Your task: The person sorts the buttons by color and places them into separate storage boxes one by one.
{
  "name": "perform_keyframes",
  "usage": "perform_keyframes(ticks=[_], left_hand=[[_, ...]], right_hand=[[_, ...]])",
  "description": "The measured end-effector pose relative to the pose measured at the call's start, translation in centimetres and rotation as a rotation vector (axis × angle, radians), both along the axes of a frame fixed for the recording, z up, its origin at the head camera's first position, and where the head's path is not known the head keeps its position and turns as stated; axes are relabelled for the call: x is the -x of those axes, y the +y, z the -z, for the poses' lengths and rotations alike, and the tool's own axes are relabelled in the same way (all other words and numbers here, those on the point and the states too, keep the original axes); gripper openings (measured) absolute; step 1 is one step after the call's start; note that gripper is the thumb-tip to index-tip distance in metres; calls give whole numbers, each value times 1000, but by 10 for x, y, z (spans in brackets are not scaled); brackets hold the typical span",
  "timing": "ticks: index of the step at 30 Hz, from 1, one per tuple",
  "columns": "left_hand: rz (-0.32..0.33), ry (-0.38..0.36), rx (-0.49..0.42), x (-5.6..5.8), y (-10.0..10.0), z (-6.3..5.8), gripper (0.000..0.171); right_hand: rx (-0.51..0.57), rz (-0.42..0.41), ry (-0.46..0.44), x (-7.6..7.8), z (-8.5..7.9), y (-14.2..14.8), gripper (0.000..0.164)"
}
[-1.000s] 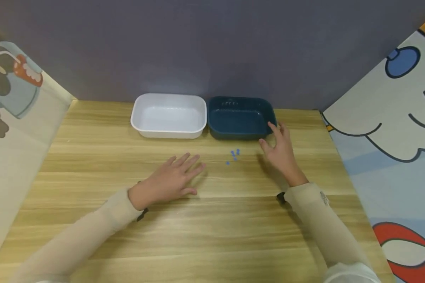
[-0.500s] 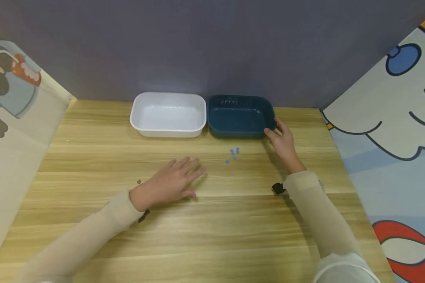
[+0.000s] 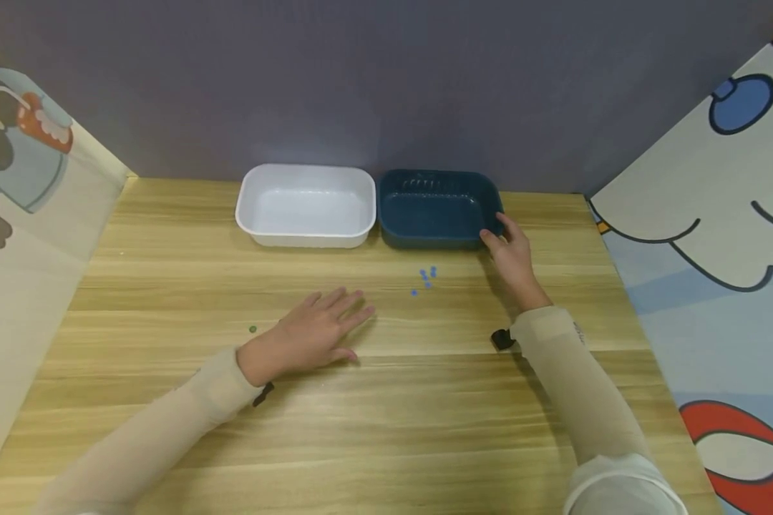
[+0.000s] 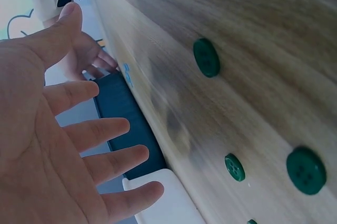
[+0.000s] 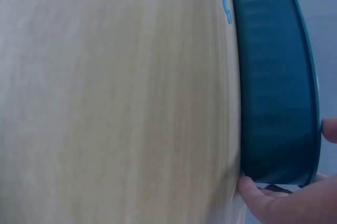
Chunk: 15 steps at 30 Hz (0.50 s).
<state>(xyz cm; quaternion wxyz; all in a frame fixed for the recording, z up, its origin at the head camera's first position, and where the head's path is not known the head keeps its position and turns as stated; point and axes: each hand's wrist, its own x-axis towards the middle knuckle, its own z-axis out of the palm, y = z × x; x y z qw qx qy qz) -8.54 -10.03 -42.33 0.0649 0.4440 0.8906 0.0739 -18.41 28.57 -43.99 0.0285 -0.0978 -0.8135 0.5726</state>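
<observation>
My right hand (image 3: 515, 265) grips the front right corner of a dark teal plastic bin (image 3: 431, 240), thumb at the front and fingers along the right side. In the right wrist view, fingertips (image 5: 248, 186) touch the bin's lower corner. Palm down, my left hand (image 3: 305, 332) hovers over the wooden table with fingers spread and nothing held. Several green buttons (image 4: 306, 170) lie beneath it in the left wrist view; one green button (image 3: 253, 329) shows beside the wrist in the head view. Several small blue buttons (image 3: 414, 292) lie in front of the teal bin.
A white bin (image 3: 305, 241) stands just left of the teal one, nearly touching it. Behind both rises a grey panel (image 3: 386, 86). Walls with printed cartoons (image 3: 741, 236) flank the table (image 3: 386, 436) on either side.
My right hand has moved in a little and closed onto the teal bin's corner. The left hand has hardly moved, and the buttons stay in place.
</observation>
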Motion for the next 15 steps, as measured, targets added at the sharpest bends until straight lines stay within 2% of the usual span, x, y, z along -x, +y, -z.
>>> perform_keyframes(ticks=[7,15], left_hand=[[-9,-14,5,-3,-1,1,82],[-54,-26,-13,-3,-10,-1,81]], right_hand=[[13,-7,-9,0,0,-2,68],[37,6,-55,2,0,1,69]])
